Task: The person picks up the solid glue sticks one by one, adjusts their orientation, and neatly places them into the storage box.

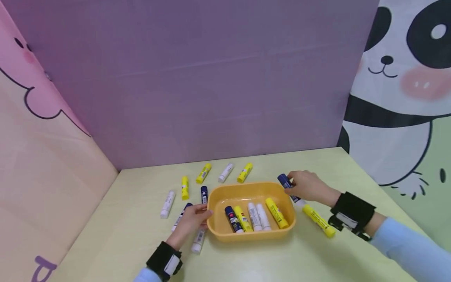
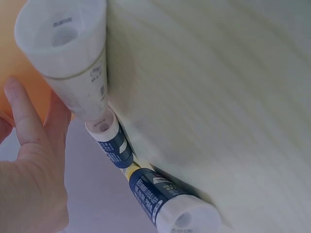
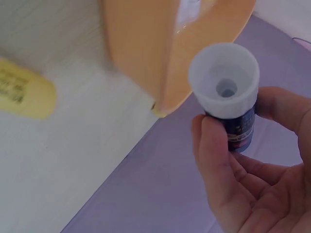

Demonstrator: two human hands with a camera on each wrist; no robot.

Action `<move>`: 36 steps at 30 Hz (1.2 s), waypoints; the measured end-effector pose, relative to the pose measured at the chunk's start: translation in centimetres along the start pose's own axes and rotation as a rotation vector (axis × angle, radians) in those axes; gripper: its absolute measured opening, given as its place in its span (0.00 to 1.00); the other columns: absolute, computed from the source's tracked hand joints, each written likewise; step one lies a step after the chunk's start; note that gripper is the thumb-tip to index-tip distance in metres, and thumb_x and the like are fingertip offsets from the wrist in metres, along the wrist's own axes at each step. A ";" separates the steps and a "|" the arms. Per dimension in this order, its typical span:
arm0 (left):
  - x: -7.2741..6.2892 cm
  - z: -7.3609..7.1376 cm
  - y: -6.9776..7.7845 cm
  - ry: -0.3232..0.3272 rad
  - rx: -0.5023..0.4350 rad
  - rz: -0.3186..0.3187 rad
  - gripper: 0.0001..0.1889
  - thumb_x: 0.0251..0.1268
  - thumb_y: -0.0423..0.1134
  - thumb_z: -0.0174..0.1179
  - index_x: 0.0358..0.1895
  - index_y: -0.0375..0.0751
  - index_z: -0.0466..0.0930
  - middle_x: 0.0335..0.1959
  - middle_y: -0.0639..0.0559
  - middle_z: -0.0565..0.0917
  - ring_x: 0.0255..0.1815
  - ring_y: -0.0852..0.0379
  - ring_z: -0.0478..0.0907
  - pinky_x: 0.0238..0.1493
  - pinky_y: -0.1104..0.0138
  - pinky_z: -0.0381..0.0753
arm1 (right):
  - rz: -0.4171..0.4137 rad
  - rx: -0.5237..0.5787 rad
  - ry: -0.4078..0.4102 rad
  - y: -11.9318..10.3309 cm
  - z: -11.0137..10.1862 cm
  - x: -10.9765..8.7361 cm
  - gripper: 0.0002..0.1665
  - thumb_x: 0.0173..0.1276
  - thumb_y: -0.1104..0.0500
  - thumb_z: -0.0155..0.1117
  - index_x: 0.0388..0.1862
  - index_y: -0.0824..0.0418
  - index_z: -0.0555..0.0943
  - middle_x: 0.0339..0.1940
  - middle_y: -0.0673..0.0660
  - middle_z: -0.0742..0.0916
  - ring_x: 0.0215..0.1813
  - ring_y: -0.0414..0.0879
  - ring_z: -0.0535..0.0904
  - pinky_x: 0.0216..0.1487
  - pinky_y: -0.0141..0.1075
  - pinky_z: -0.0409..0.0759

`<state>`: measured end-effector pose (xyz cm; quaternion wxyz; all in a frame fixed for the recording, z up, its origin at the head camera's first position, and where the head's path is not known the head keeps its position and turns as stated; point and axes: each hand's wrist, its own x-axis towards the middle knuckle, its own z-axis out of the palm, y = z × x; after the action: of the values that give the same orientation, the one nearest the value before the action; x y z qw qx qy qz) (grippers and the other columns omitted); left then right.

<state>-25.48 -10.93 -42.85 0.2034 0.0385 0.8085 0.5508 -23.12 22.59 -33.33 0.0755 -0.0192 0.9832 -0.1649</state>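
Note:
A dark blue glue stick [image 1: 284, 180] with a white end is gripped between the fingers and thumb of my right hand [image 1: 310, 187]. It tilts just beyond the right rim of an orange tray [image 1: 251, 237]; in the right wrist view the white base of this glue stick [image 3: 224, 80] faces the camera. My left hand [image 1: 192, 219] holds the tray's left side, with fingers against its outer wall [image 2: 24, 58]. Inside the tray lie a blue glue stick [image 1: 233, 219], two white ones [image 1: 258, 216] and two yellow ones [image 1: 276, 213].
Beside the left hand lie a white glue stick [image 1: 198, 241] and blue ones [image 1: 204, 194]. More yellow [image 1: 184, 188] and white [image 1: 167, 204] sticks are spread left of and behind the tray. A yellow stick [image 1: 318, 221] lies under the right wrist. A purple wall [image 1: 225, 86] stands behind the table.

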 end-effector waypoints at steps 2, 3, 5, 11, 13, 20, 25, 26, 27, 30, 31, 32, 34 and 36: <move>0.0 0.0 0.0 -0.002 -0.004 0.001 0.25 0.64 0.42 0.54 0.63 0.35 0.65 0.52 0.39 0.78 0.36 0.58 0.81 0.38 0.66 0.83 | 0.001 0.012 -0.009 -0.9 0.2 0.3 0.27 0.58 0.55 0.66 0.52 0.71 0.74 0.39 0.64 0.83 0.30 0.45 0.78 0.31 0.35 0.83; 0.0 0.0 0.0 -0.003 -0.005 0.002 0.26 0.64 0.42 0.54 0.63 0.35 0.65 0.52 0.39 0.78 0.36 0.58 0.81 0.38 0.66 0.83 | 0.001 0.016 -0.014 -1.4 0.3 0.5 0.27 0.58 0.55 0.66 0.52 0.70 0.74 0.39 0.64 0.83 0.30 0.45 0.78 0.31 0.35 0.83; 0.0 0.0 0.1 -0.003 -0.007 0.006 0.25 0.64 0.42 0.54 0.63 0.35 0.65 0.52 0.39 0.78 0.36 0.58 0.81 0.38 0.66 0.83 | -0.001 0.020 -0.022 -2.3 0.6 0.7 0.28 0.58 0.54 0.66 0.53 0.70 0.73 0.38 0.63 0.83 0.29 0.45 0.78 0.31 0.34 0.82; 0.1 0.0 0.1 0.001 -0.010 0.011 0.25 0.64 0.41 0.54 0.63 0.35 0.65 0.51 0.40 0.78 0.35 0.58 0.81 0.37 0.66 0.83 | 0.006 0.017 -0.040 -3.9 1.4 1.2 0.32 0.59 0.53 0.66 0.57 0.69 0.70 0.41 0.62 0.84 0.33 0.45 0.79 0.36 0.37 0.83; 0.1 0.0 0.1 0.003 -0.009 0.009 0.25 0.64 0.41 0.54 0.63 0.35 0.65 0.51 0.40 0.78 0.35 0.59 0.81 0.37 0.66 0.83 | 0.013 0.016 -0.052 -4.0 1.8 1.3 0.33 0.59 0.53 0.66 0.58 0.68 0.69 0.44 0.62 0.83 0.36 0.46 0.79 0.39 0.39 0.83; 0.0 0.0 0.0 -0.001 -0.003 0.014 0.25 0.65 0.42 0.54 0.63 0.35 0.65 0.52 0.39 0.78 0.36 0.59 0.81 0.38 0.66 0.83 | 0.052 0.001 -0.099 -4.0 3.4 1.9 0.32 0.58 0.52 0.66 0.58 0.68 0.70 0.44 0.62 0.82 0.36 0.46 0.77 0.39 0.40 0.83; 0.0 0.0 0.1 0.000 -0.003 0.012 0.25 0.64 0.41 0.54 0.63 0.35 0.65 0.52 0.38 0.78 0.36 0.58 0.81 0.38 0.66 0.83 | 0.067 -0.022 -0.125 -3.8 4.4 2.3 0.27 0.57 0.53 0.67 0.51 0.67 0.74 0.35 0.58 0.82 0.30 0.45 0.76 0.34 0.35 0.82; 0.0 0.0 0.1 0.001 -0.001 0.011 0.25 0.64 0.41 0.54 0.63 0.35 0.65 0.52 0.38 0.77 0.36 0.58 0.81 0.38 0.66 0.83 | 0.068 -0.030 -0.127 -3.8 4.5 2.3 0.25 0.57 0.53 0.67 0.50 0.67 0.75 0.33 0.57 0.81 0.29 0.45 0.75 0.32 0.34 0.82; 0.0 0.0 0.1 0.002 0.000 0.010 0.25 0.64 0.41 0.54 0.63 0.35 0.65 0.52 0.38 0.77 0.36 0.58 0.81 0.38 0.66 0.83 | 0.070 -0.033 -0.130 -3.8 4.6 2.2 0.24 0.57 0.54 0.67 0.48 0.67 0.76 0.31 0.56 0.81 0.29 0.45 0.75 0.31 0.33 0.81; 0.0 0.0 0.1 0.005 0.004 0.008 0.25 0.64 0.41 0.54 0.63 0.35 0.65 0.52 0.38 0.77 0.36 0.58 0.81 0.37 0.66 0.83 | 0.073 -0.032 -0.137 -3.8 4.8 2.1 0.21 0.58 0.54 0.66 0.45 0.66 0.77 0.28 0.55 0.79 0.27 0.44 0.75 0.27 0.30 0.78; 0.0 0.0 0.1 0.006 0.006 0.008 0.25 0.64 0.41 0.54 0.63 0.35 0.65 0.52 0.38 0.77 0.36 0.58 0.81 0.37 0.66 0.83 | 0.076 -0.029 -0.141 -3.8 4.9 2.1 0.20 0.58 0.55 0.66 0.44 0.66 0.77 0.27 0.55 0.79 0.26 0.44 0.75 0.26 0.30 0.77; 0.0 0.0 0.1 0.006 0.005 0.007 0.25 0.64 0.41 0.54 0.63 0.35 0.65 0.52 0.38 0.77 0.36 0.58 0.81 0.37 0.66 0.83 | 0.078 -0.029 -0.144 -3.8 5.0 2.1 0.19 0.58 0.55 0.66 0.44 0.66 0.77 0.26 0.55 0.78 0.26 0.44 0.75 0.25 0.29 0.77; 0.0 0.0 0.1 0.007 0.006 0.005 0.25 0.64 0.41 0.54 0.63 0.35 0.65 0.52 0.38 0.77 0.36 0.58 0.81 0.37 0.66 0.83 | 0.079 -0.027 -0.150 -3.7 5.3 2.0 0.17 0.59 0.55 0.66 0.42 0.66 0.77 0.26 0.55 0.78 0.25 0.44 0.75 0.24 0.29 0.76; 0.1 0.1 0.0 0.007 0.010 0.007 0.25 0.64 0.41 0.54 0.63 0.35 0.65 0.52 0.38 0.77 0.36 0.58 0.81 0.37 0.66 0.83 | 0.081 -0.023 -0.152 -3.7 5.6 2.0 0.16 0.59 0.56 0.66 0.41 0.66 0.77 0.25 0.55 0.78 0.24 0.44 0.75 0.23 0.29 0.75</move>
<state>-25.51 -10.87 -42.91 0.1987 0.0404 0.8119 0.5475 -24.22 17.19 -37.60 0.1563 0.0072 0.9764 -0.1486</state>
